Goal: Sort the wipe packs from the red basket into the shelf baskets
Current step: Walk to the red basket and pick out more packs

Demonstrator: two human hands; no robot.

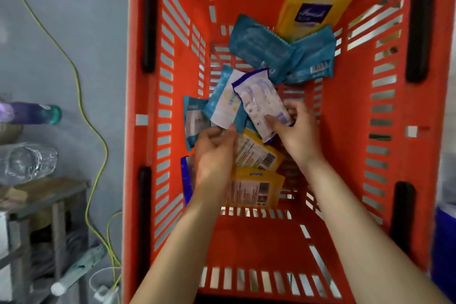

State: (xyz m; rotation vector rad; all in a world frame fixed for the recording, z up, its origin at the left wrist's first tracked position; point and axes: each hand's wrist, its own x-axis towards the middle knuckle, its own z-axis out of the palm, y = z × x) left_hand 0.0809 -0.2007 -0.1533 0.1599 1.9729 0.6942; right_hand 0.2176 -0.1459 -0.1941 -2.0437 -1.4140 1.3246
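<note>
Right hand (pixel 296 133) deep in the red basket (pixel 345 131), thumb pressed across a white-and-purple wipe pack (pixel 259 101) and fingers curled behind it; the pack is raised at a tilt above the pile. Left hand (pixel 213 153) sits just beside it with fingers curled, fingertips touching the lower edge of a teal-and-white pack (pixel 224 103) — motion blur leaves it unclear whether the hand actually has hold of that pack.

Beneath the two hands lie two yellow packs, one (pixel 256 153) overlapping the other (pixel 254 190), both showing printed backs and barcodes. A teal pack (pixel 193 121) rests against the basket's left wall, and a blue-edged pack (pixel 185 180) stands on edge nearer the camera, partly hidden by the left wrist. At the far end, two more teal packs (pixel 259 47) (pixel 311 57) overlap one another, and a larger yellow pack (pixel 313 7) with a dark label leans on the far wall behind them.

Outside the basket, to the left — a yellow-green cable (pixel 98 136) trails over the grey floor, near a purple bottle (pixel 32 112) and a clear glass (pixel 29 161), both lying on their sides.
</note>
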